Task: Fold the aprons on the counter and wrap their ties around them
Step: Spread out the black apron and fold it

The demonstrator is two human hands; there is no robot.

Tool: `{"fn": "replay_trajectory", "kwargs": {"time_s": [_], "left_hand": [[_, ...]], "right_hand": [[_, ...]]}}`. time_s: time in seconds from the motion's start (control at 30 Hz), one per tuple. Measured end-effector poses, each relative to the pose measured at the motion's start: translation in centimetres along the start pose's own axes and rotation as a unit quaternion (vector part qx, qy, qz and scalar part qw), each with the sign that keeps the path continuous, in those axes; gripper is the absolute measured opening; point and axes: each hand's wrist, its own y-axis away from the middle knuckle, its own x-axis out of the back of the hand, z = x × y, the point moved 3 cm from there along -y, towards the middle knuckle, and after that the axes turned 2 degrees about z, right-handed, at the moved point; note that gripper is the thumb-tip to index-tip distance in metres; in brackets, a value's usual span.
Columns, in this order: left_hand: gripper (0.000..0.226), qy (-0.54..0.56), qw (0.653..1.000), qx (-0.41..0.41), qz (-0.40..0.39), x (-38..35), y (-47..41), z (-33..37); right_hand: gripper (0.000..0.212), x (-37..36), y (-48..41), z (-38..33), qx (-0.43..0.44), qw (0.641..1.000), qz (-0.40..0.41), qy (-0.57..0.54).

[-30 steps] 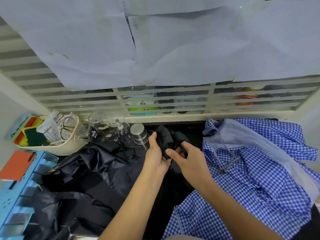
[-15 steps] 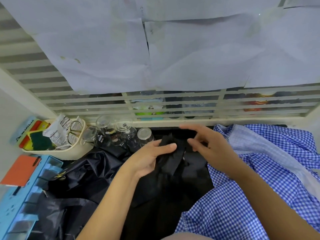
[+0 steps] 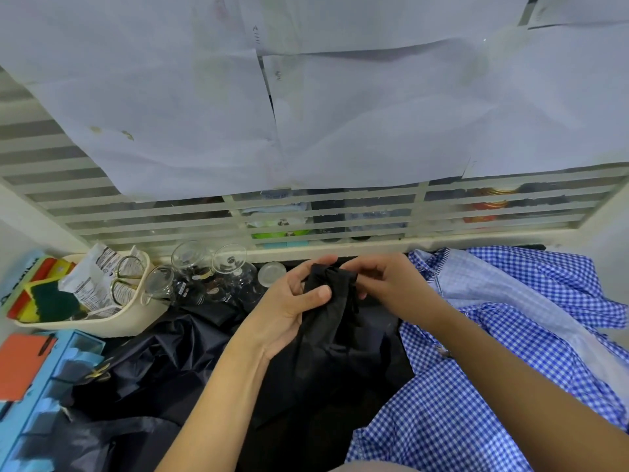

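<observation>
Left hand point(image 3: 289, 315) grips the bunched black apron point(image 3: 330, 338), with a dark cloth point(image 3: 153, 362) crumpled to its left; right hand point(image 3: 388, 284) pinches the apron's top. To its right lies a blue checked cloth point(image 3: 510, 352), unfolded. Folding seems hardly finished, the wrapping not yet done.

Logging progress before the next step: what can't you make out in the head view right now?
Head view:
- Ties of the black apron: black on black, bunched between the left hand and right hand. Cannot tell if they are wrapped.
- What stands behind the window slats: broken up by the slats and covered by the paper sheets.
- Blue checked garment: crumpled and cut off by the right edge. Could be an apron or a shirt.
- Blue organiser: cut off by the left edge.
</observation>
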Motion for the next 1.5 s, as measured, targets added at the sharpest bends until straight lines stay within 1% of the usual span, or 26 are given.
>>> {"fn": "replay_trajectory", "kwargs": {"time_s": [0.07,0.1,0.2,0.3,0.37,0.47,0.5,0.6,0.63,0.67,0.7,0.73,0.8,0.83,0.87,0.9,0.97,1.03,1.1,1.13,1.27,1.33,1.37,1.43,1.5], "left_hand": [[0.084,0.001,1.0,-0.003,0.001,-0.1,0.1,0.0],[0.077,0.0,1.0,-0.004,0.006,-0.2,0.3,0.0],[0.056,-0.017,0.999,-0.008,0.037,0.0,0.6,0.3],[0.052,0.003,0.998,-0.002,0.065,0.3,0.5,0.8],[0.046,0.016,0.997,0.009,0.077,0.4,0.5,1.1],[0.014,0.029,0.994,0.023,0.106,0.5,0.5,1.3],[0.014,0.028,0.992,0.022,0.12,0.5,0.4,1.3],[0.02,0.009,0.982,-0.015,0.188,0.3,0.3,1.3],[0.022,0.004,0.976,-0.034,0.216,0.3,0.2,1.3],[0.022,0.003,0.969,-0.053,0.243,0.2,0.2,1.3],[0.022,0.001,0.961,-0.071,0.266,0.1,0.2,1.3],[0.022,-0.006,0.955,-0.087,0.284,-0.1,0.2,1.2],[0.022,-0.031,0.945,-0.109,0.308,-0.4,0.2,1.0],[0.02,-0.042,0.941,-0.12,0.314,-0.6,0.2,0.9],[0.017,-0.048,0.938,-0.131,0.316,-0.9,0.3,0.8],[0.015,-0.053,0.936,-0.14,0.317,-1.2,0.3,0.7],[0.013,-0.064,0.932,-0.153,0.323,-1.8,0.2,0.5],[0.012,-0.094,0.924,-0.161,0.335,-2.0,0.2,0.5],[0.011,-0.125,0.915,-0.172,0.343,-2.1,0.2,0.6],[0.011,-0.134,0.911,-0.179,0.347,-2.2,0.1,0.7],[0.008,-0.144,0.906,-0.189,0.351,-2.3,0.1,0.9],[0.007,-0.137,0.906,-0.187,0.355,-2.4,0.1,0.9],[0.007,-0.129,0.907,-0.186,0.356,-2.4,0.0,1.0],[0.007,-0.108,0.911,-0.181,0.356,-2.4,-0.1,1.0],[0.011,-0.079,0.917,-0.169,0.354,-2.1,-0.2,0.9]], "right_hand": [[0.018,-0.9,0.3,0.4,-0.029,0.999,-0.012,-0.039],[0.016,-1.2,0.3,0.7,-0.036,0.998,-0.011,-0.045],[0.011,-1.6,0.4,1.6,-0.056,0.998,-0.026,-0.011],[0.017,-2.1,0.5,1.8,-0.066,0.995,-0.068,0.022],[0.021,-2.0,0.5,1.5,-0.073,0.995,-0.067,0.011],[0.027,-1.6,0.4,1.3,-0.086,0.995,-0.047,-0.009],[0.025,-1.5,0.4,1.5,-0.088,0.996,-0.021,-0.001],[0.012,-0.5,0.8,1.5,-0.079,0.986,0.14,0.052],[0.013,-0.2,1.2,1.2,-0.077,0.982,0.168,0.047],[0.021,0.0,1.7,1.0,-0.08,0.982,0.167,0.039],[0.028,-0.3,2.2,0.7,-0.086,0.986,0.141,0.031],[0.029,-0.8,2.8,0.5,-0.1,0.989,0.104,0.023],[0.025,-2.4,3.8,0.9,-0.14,0.989,0.034,0.021],[0.038,-3.3,4.1,1.2,-0.156,0.987,0.011,0.026],[0.055,-4.0,4.2,1.7,-0.164,0.986,0.003,0.023],[0.067,-4.5,4.2,2.1,-0.17,0.985,0.007,0.012],[0.073,-5.4,4.0,2.4,-0.177,0.984,0.019,-0.021],[0.066,-6.4,3.9,2.9,-0.187,0.981,0.032,-0.047],[0.05,-7.0,4.0,2.9,-0.184,0.976,0.062,-0.096],[0.049,-7.2,4.0,2.8,-0.181,0.973,0.079,-0.117],[0.059,-7.4,3.8,2.0,-0.146,0.964,0.117,-0.191],[0.064,-7.6,3.7,1.9,-0.125,0.963,0.131,-0.199],[0.062,-7.6,3.6,1.9,-0.118,0.964,0.14,-0.193],[0.048,-7.4,3.5,1.8,-0.111,0.966,0.148,-0.179],[0.032,-6.9,3.3,1.7,-0.115,0.961,0.131,-0.213]]}}
